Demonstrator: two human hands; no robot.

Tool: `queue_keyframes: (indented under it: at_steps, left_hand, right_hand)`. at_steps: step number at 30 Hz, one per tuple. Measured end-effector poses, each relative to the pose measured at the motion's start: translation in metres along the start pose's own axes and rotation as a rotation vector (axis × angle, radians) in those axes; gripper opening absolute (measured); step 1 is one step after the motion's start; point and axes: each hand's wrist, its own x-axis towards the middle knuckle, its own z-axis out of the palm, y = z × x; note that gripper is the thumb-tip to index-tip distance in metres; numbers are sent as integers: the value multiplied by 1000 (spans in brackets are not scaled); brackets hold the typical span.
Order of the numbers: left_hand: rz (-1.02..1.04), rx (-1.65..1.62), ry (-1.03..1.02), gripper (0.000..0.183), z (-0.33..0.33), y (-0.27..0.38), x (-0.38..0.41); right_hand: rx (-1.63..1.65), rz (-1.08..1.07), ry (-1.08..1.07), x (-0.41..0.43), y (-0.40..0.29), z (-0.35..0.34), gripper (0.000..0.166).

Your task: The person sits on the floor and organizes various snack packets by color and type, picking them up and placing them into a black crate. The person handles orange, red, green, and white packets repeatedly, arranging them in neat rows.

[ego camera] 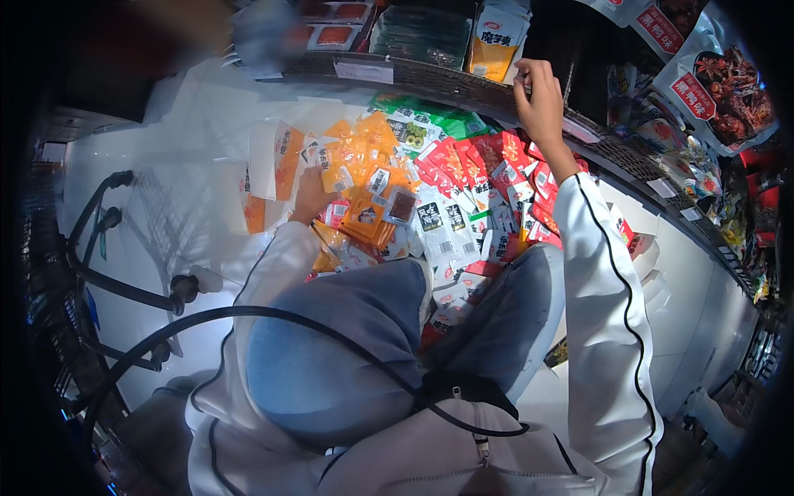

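My right hand (539, 102) is raised at the shelf edge, its fingers bent beside a box of orange-and-white snack packets (493, 43); whether it grips anything cannot be made out. Lower on the left, my left hand (312, 193) rests at the edge of a heap of orange snack packets (356, 155), its fingertips partly hidden among them. Red snack packets (459, 164) spread over the right part of the heap, green ones (456, 124) lie at its back, and clear-and-white packets (443, 226) lie in front, close to my knees.
A woven shelf edge (434, 77) with price tags runs across the back and down the right. Large pouches (713, 93) hang at the upper right. Opened cartons (263, 161) lie left of the heap. A black metal cart frame (124, 285) stands at the left, and a black cable (279, 313) crosses my lap.
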Motion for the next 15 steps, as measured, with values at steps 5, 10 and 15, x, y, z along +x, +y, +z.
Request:
queue_keyframes:
  at_steps: [5, 10, 15]
  left_hand:
    - [-159, -32, -142, 51, 4, -14, 6]
    - [-385, -414, -320, 29, -12, -56, 8]
    - [-333, -589, -273, 23, -54, -29, 13]
  right_hand:
    - [6, 25, 23, -6, 5, -5, 20]
    - [143, 122, 62, -4, 4, 13, 15]
    - [173, 239, 84, -2, 3, 18, 9]
